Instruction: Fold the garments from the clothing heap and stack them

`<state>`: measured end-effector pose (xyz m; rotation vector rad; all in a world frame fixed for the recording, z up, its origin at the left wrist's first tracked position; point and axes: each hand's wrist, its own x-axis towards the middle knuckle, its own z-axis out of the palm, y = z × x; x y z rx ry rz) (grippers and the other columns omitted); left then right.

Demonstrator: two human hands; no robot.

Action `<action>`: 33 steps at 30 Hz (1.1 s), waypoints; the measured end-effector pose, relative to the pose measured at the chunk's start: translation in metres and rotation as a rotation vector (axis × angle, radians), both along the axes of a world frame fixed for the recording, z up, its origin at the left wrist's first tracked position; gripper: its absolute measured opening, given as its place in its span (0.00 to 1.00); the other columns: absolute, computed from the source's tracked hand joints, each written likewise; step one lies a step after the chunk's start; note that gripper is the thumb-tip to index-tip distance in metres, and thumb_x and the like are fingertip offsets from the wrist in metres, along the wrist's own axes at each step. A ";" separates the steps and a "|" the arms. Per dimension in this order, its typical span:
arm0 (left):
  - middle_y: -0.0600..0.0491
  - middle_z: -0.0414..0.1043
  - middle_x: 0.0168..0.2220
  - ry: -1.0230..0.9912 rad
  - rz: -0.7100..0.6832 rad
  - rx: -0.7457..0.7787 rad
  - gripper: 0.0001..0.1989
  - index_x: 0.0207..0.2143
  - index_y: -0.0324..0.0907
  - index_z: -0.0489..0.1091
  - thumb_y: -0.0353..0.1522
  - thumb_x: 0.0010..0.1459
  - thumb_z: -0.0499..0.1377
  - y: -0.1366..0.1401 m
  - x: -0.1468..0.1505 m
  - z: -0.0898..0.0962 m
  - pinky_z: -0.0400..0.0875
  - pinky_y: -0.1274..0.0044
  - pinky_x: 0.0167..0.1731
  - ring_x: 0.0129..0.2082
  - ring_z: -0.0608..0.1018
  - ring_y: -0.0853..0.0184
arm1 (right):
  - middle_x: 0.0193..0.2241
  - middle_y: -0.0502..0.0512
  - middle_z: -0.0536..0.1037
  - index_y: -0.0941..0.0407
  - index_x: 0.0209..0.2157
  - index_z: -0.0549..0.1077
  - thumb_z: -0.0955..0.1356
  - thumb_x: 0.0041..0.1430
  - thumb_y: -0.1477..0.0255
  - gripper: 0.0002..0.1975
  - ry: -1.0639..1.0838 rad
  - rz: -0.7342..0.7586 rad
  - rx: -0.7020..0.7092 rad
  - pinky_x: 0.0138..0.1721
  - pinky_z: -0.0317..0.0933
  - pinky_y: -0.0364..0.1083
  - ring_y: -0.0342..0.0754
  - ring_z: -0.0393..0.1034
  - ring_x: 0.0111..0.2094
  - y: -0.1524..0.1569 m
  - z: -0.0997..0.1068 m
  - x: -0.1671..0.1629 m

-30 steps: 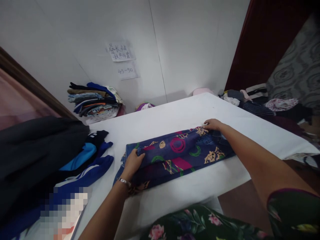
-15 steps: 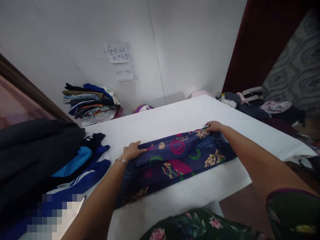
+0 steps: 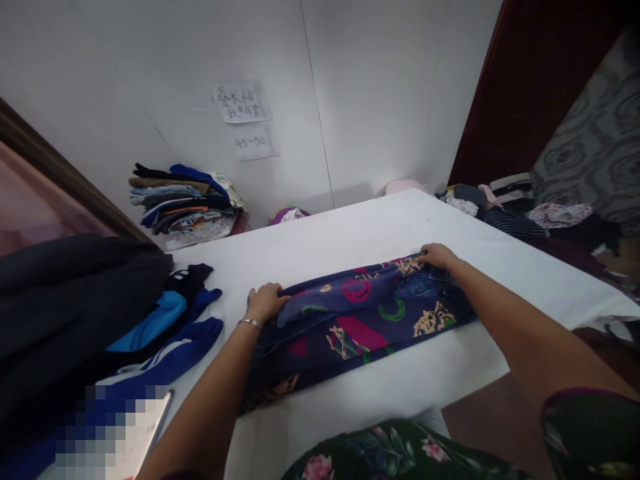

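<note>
A dark blue garment [image 3: 367, 333] with magenta, green and beige patterns lies on the white table, folded into a long strip. Denim-like patches show near both of its ends. My left hand [image 3: 267, 303], with a bracelet at the wrist, has its fingers closed on the far left corner of the cloth; the thumb tip shows on top. At the far right corner, my right hand [image 3: 439, 255] pinches the same edge. The fabric between the hands is slightly bunched along the top.
The white table [image 3: 350, 227] runs back to a wall. At the left lie a dark heap of clothing [image 3: 75, 300], blue garments [image 3: 185, 340] and a clipboard-like board [image 3: 150, 427]. A stack of folded clothes [image 3: 185, 200] stands behind. More clothes [image 3: 525, 213] lie beyond the right edge.
My left fingers have drawn in closer on the cloth's edge. The upper layer has rumpled, partly hiding the beige spiral and the magenta ring. My right hand keeps its corner.
</note>
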<state>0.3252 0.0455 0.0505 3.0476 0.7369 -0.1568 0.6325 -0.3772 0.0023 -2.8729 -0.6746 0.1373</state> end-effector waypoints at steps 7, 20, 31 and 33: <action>0.46 0.74 0.45 -0.240 -0.112 -0.037 0.20 0.43 0.42 0.73 0.44 0.60 0.50 -0.030 -0.007 0.013 0.63 0.70 0.48 0.47 0.72 0.58 | 0.52 0.59 0.72 0.54 0.50 0.73 0.65 0.56 0.60 0.22 -0.210 0.198 0.188 0.57 0.55 0.55 0.57 0.62 0.56 0.007 0.001 -0.011; 0.49 0.74 0.41 -0.233 -0.009 -0.246 0.12 0.38 0.42 0.71 0.39 0.54 0.58 -0.021 -0.014 0.014 0.66 0.75 0.40 0.42 0.75 0.62 | 0.54 0.61 0.71 0.53 0.52 0.72 0.60 0.62 0.60 0.22 -0.104 0.491 0.194 0.56 0.54 0.59 0.57 0.64 0.54 0.023 -0.025 -0.052; 0.45 0.66 0.55 -0.448 -0.035 -0.094 0.21 0.54 0.40 0.65 0.36 0.60 0.53 -0.057 -0.026 0.004 0.59 0.68 0.56 0.56 0.66 0.58 | 0.53 0.60 0.72 0.53 0.49 0.74 0.62 0.60 0.64 0.19 -0.176 0.425 0.366 0.58 0.54 0.61 0.58 0.59 0.59 0.025 -0.014 -0.062; 0.47 0.68 0.54 -0.474 -0.215 -0.131 0.18 0.52 0.43 0.67 0.37 0.61 0.53 -0.077 -0.034 0.008 0.58 0.67 0.56 0.55 0.67 0.59 | 0.50 0.59 0.74 0.53 0.47 0.75 0.62 0.60 0.65 0.17 -0.218 0.417 0.489 0.57 0.55 0.60 0.57 0.61 0.57 0.028 -0.007 -0.075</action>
